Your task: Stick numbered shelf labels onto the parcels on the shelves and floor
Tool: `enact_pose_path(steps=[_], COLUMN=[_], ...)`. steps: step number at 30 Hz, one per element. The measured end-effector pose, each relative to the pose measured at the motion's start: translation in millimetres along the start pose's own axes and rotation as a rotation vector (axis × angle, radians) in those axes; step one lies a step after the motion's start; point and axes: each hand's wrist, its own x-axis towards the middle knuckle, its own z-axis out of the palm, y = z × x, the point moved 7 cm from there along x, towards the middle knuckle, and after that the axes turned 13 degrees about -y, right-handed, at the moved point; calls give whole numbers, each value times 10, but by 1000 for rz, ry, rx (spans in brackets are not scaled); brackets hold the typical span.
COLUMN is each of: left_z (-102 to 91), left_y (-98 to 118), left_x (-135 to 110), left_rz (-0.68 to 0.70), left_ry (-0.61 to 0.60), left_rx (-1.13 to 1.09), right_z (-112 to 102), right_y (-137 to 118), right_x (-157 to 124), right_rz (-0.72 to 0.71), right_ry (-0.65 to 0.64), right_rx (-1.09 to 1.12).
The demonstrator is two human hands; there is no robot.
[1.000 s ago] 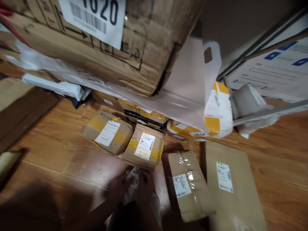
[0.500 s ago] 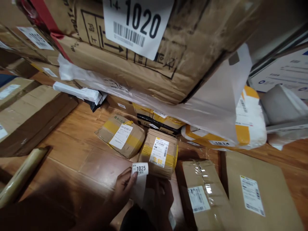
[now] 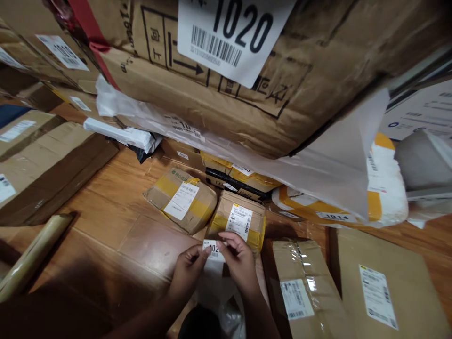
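Note:
Both my hands meet low in the middle of the view over a small white number sticker (image 3: 213,248) printed 1025. My left hand (image 3: 188,270) pinches its left edge and my right hand (image 3: 239,261) pinches its right edge. A white strip of backing paper (image 3: 214,268) hangs below the sticker, above a pale plastic parcel (image 3: 226,310) lying under my wrists. Just beyond my fingers sits a small cardboard box (image 3: 239,221) with yellow tape and a shipping label.
Several taped parcels lie on the wooden floor (image 3: 106,207): a yellow-taped box (image 3: 180,200), a brown box (image 3: 300,287), a flat brown mailer (image 3: 381,287). A big carton (image 3: 226,84) labelled 1020 hangs overhead. Cartons (image 3: 42,165) and a cardboard tube (image 3: 31,256) lie at the left.
My right hand has come up from the parcel and taken the sticker's right edge. The sticker now sits between both hands, partly covered by my fingers. The view has shifted slightly.

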Motion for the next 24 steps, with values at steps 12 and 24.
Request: enact_pose_path(steps=[12, 24], left_z=[-232, -275], left_y=[125, -105], left_x=[20, -40], left_rz=[33, 158], left_ry=[191, -126], left_rx=[130, 484], right_z=[66, 46], right_y=[-24, 95], right_x=[227, 388], right_rz=[55, -55], right_ry=[-101, -107], right_rx=[15, -209])
